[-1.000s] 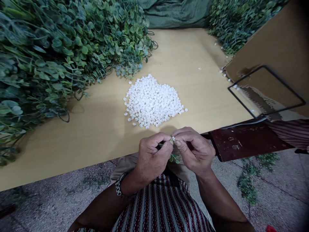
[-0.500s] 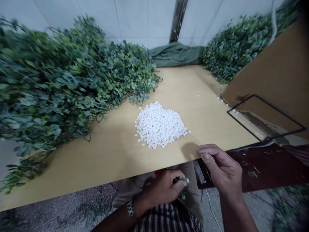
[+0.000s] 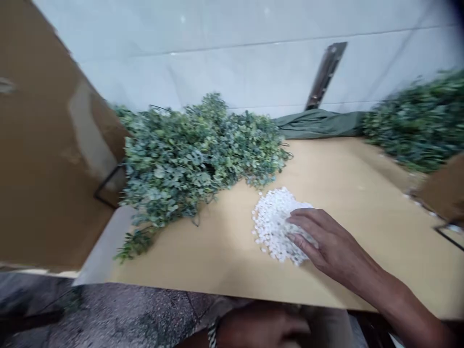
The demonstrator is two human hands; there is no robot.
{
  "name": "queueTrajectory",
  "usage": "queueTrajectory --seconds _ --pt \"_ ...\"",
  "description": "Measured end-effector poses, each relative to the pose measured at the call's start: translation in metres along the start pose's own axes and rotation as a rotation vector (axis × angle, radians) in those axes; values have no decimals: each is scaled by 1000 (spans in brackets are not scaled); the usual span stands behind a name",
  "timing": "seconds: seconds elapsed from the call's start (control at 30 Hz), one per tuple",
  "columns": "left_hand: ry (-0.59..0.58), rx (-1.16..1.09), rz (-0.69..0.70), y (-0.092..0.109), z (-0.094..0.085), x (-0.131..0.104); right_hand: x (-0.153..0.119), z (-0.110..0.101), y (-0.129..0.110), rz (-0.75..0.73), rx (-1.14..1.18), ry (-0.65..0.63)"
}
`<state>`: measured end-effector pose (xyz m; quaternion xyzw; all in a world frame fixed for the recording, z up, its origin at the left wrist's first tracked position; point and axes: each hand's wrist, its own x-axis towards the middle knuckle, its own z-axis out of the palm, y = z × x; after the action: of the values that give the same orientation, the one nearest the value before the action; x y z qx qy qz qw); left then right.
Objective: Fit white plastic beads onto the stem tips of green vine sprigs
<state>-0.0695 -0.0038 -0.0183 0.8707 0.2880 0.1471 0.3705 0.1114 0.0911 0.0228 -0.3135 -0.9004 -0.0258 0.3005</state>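
Note:
My right hand [image 3: 331, 246] reaches over a pile of small white bead-like pieces [image 3: 277, 241] on the tan tabletop. Its thumb and fingers are stretched out and apart, with the tips at the pile's right side. I cannot make out any piece between them. Low in the view, below the table's front edge, my left hand [image 3: 264, 326] is dark and smeared by motion. Its fingers and anything in them cannot be read. A patterned band [image 3: 212, 333] circles the left wrist.
Artificial green foliage [image 3: 203, 159] is heaped on the table's left half, beside a large cardboard box [image 3: 47, 145]. More foliage [image 3: 420, 116] and another cardboard piece [image 3: 444, 188] stand at right. A dark green cloth [image 3: 322, 124] lies against the tiled wall.
My right hand has gone from the table's front edge onto the white pile. The view has swung left, bringing the left-hand box into sight. My left hand, earlier pinching a small green stem, is now blurred.

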Motion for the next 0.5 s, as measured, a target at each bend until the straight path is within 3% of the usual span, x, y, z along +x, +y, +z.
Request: queueTrajectory --seconds 0.1,0.23,0.37,0.43,0.5 --pt "180 146 -93 16 -28 -45 52 22 -6 -127 1 -65" --pt "463 323 -184 30 -68 -86 126 46 -26 -158 37 -91" --pt "921 852 -207 15 -95 -101 193 57 -37 -122 87 72" --pt "1033 1099 -236 1 -106 -105 223 59 -39 -78 75 99" --pt "1089 1229 -371 -13 -118 -109 249 59 -42 -25 65 29"
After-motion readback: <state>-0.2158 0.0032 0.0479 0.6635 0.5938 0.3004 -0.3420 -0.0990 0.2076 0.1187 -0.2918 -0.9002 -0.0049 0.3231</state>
